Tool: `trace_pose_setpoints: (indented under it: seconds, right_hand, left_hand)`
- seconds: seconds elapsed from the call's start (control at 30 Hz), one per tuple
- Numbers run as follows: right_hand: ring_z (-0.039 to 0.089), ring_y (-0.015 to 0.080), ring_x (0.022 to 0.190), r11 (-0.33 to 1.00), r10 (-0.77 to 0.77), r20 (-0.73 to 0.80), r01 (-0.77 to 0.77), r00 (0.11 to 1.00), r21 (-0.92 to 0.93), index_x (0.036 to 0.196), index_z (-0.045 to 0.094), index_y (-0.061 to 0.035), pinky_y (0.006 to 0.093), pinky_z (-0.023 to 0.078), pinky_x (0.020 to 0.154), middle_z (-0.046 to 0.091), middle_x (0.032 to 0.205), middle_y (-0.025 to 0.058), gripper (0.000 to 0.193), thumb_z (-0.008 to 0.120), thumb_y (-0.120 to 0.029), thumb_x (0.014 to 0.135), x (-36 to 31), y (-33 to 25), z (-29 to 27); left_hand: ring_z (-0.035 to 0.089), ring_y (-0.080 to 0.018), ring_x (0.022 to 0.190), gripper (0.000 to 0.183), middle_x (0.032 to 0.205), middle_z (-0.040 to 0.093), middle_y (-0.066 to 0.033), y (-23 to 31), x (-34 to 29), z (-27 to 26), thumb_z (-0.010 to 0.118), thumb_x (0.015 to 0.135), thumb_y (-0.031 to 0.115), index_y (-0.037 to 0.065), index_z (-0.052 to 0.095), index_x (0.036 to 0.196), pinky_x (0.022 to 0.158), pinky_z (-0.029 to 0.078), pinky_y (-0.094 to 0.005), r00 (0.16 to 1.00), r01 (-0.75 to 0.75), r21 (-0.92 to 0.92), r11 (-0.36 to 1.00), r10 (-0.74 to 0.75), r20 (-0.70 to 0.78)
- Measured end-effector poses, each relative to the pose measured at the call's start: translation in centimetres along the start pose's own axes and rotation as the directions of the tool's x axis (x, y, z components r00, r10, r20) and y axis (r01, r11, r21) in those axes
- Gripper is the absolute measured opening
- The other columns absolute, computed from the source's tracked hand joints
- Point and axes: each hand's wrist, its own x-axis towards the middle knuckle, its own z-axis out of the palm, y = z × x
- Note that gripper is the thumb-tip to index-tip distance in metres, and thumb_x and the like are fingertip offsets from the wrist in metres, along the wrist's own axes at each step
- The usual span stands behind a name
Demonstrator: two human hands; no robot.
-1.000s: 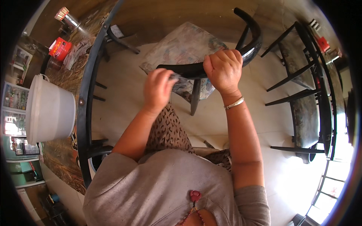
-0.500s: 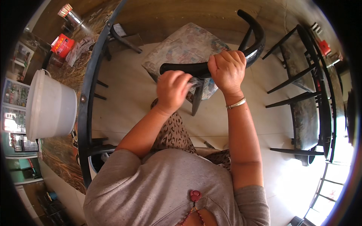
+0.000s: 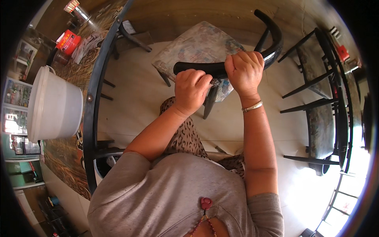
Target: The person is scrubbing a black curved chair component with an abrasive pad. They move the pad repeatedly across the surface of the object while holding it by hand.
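A chair with a curved black back rail (image 3: 274, 47) and a patterned, cushion-like seat (image 3: 193, 43) stands in front of me. My right hand (image 3: 245, 73), a bracelet on its wrist, is wrapped round the rail near its middle. Beside it, my left hand (image 3: 192, 90) is closed just below the rail's left end. A bit of grey, wiry steel wool (image 3: 214, 82) pokes out past its fingers, against the underside of the rail near a chair leg (image 3: 210, 103). Most of the steel wool is hidden by the hand.
To the left is a wood-grain table (image 3: 65, 166) with a black metal edge. On it are a white bucket (image 3: 59, 106), a red container (image 3: 68, 42), a crumpled cloth (image 3: 87, 47) and a toothpick holder (image 3: 79, 12). More black chairs (image 3: 321, 126) line the right side.
The view has shifted slightly, so the chair and both hands sit a little further right. My left hand, blurred before, is now sharper and still near the rail's end. The right grip is unchanged.
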Motion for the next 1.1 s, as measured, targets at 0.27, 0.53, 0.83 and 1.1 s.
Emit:
trace_pose_setpoints:
  seconds: [0.27, 0.53, 0.83, 1.1]
  right_hand:
    - [0.052, 0.0201, 0.065, 1.0, 0.014, 0.007, -0.014, 1.0, -0.011, 0.052, 0.052, -0.0118, 0.034, 0.041, 0.074, 0.05, 0.058, -0.0006, 0.022, 0.065, -0.014, 0.069, -0.1, 0.0, -0.2]
    - [0.052, 0.0205, 0.064, 0.999, 0.026, 0.017, -0.026, 1.0, -0.021, 0.052, 0.052, -0.0121, 0.0344, 0.041, 0.076, 0.05, 0.058, -0.0006, 0.022, 0.065, -0.014, 0.069, 0.0, -0.4, -0.3]
    - [0.057, 0.0268, 0.091, 0.873, 0.338, 0.029, -0.325, 0.941, 0.364, 0.091, 0.063, -0.0046, 0.0401, 0.038, 0.091, 0.063, 0.093, 0.0089, 0.014, 0.057, -0.015, 0.083, -1.0, -1.4, -3.0]
    - [0.043, 0.0416, 0.114, 0.882, 0.321, 0.166, -0.358, 0.932, 0.307, 0.129, 0.04, 0.0023, 0.0456, 0.038, 0.094, 0.034, 0.134, 0.0257, 0.074, 0.048, -0.056, 0.084, -10.7, -4.1, -6.1]
  left_hand:
    - [0.055, -0.0288, 0.081, 0.022, 0.087, 0.059, -0.0093, -5.6, -3.3, -3.0, 0.071, 0.073, 0.017, 0.005, 0.06, 0.088, 0.072, 0.043, -0.0384, 0.963, 0.262, 0.118, 0.958, -0.251, -0.099]
    - [0.056, -0.0325, 0.079, 0.027, 0.082, 0.06, -0.0144, -5.1, 1.6, -1.6, 0.069, 0.075, 0.023, 0.001, 0.061, 0.088, 0.07, 0.044, -0.0396, 0.893, 0.45, -0.051, 0.891, -0.451, -0.001]
    - [0.053, -0.0266, 0.086, 0.021, 0.082, 0.055, -0.0057, 1.9, 4.6, 2.3, 0.069, 0.066, 0.013, 0.007, 0.052, 0.075, 0.076, 0.036, -0.0409, 0.988, 0.148, -0.193, 0.97, -0.134, 0.081]
    - [0.047, -0.0294, 0.106, 0.02, 0.109, 0.055, -0.0071, 5.5, 1.3, 2.2, 0.072, 0.065, 0.018, 0.005, 0.06, 0.073, 0.09, 0.032, -0.0439, 0.997, 0.08, -0.178, 0.981, -0.081, 0.004]
